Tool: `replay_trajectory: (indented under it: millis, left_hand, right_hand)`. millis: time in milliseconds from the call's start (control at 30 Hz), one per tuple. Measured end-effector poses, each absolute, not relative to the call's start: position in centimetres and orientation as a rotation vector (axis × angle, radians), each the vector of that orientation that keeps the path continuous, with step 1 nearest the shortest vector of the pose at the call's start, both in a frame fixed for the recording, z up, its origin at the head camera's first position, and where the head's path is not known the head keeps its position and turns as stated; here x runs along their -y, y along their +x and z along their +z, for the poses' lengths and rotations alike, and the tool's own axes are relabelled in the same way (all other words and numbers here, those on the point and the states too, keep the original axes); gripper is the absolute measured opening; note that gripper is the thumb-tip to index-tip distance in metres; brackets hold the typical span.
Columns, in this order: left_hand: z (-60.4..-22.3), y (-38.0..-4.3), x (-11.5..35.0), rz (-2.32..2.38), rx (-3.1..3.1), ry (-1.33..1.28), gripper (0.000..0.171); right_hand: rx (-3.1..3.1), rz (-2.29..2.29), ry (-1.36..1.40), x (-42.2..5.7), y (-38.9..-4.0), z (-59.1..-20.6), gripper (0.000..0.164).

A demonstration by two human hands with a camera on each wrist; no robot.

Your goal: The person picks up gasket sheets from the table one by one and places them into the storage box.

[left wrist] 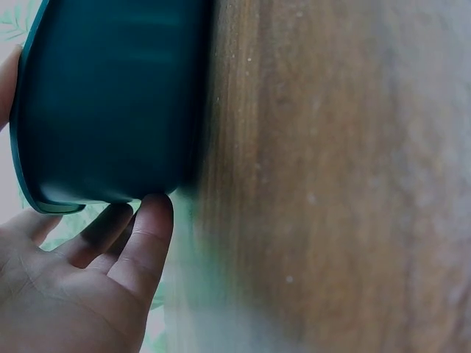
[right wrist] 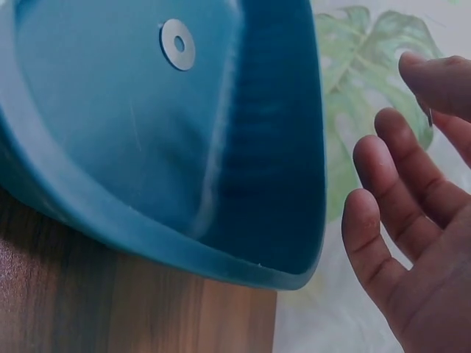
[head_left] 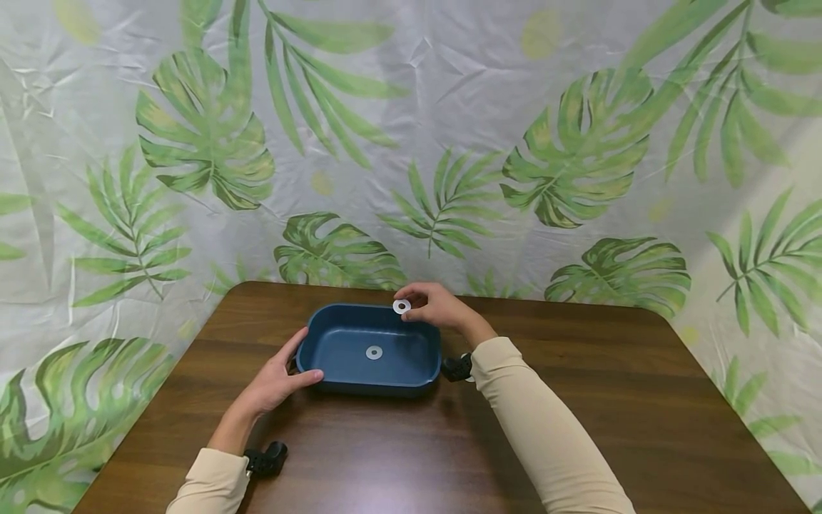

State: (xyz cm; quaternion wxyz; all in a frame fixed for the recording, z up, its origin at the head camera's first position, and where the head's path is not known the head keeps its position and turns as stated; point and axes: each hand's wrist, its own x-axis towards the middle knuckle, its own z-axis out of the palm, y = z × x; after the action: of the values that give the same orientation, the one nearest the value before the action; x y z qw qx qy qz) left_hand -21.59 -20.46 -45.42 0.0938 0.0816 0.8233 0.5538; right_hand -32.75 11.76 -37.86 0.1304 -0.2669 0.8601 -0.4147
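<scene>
A deep blue rectangular tub (head_left: 340,368) with rounded corners stands on the table. Flat on its floor lies a metal washer (head_left: 369,353), seen also in the right wrist view (right wrist: 168,37). My left hand (head_left: 272,385) holds the tub's left end, thumb over the near rim; in the left wrist view its fingers (left wrist: 147,235) touch the outer wall. Above the far right rim, my right hand (head_left: 443,308) pinches a second washer (head_left: 396,305) between thumb and forefinger. The other right fingers are spread and loosely bent, apart from the tub in the right wrist view.
The dark wooden table (head_left: 578,400) meets a leaf-patterned cloth (head_left: 449,107) hanging behind it. Black wrist cameras sit at both wrists, the right one (head_left: 457,368) close to the tub's right side. A whitish edge shows beside that camera, mostly hidden by it and the sleeve.
</scene>
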Motion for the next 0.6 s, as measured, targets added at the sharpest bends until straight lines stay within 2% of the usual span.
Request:
replay_trajectory:
  millis: [400,600]
  left_hand:
    - [-45.47,-21.60,20.40,1.645,-2.442,0.241,0.093]
    - [-45.46,-21.52,20.46,1.649,-2.441,0.239,0.093]
  right_hand:
    - [-2.516,-1.183,-0.697,-11.59,-32.60,-38.01,0.049]
    - [-2.553,-1.124,-0.724,-11.93,-32.58,-37.99,0.046]
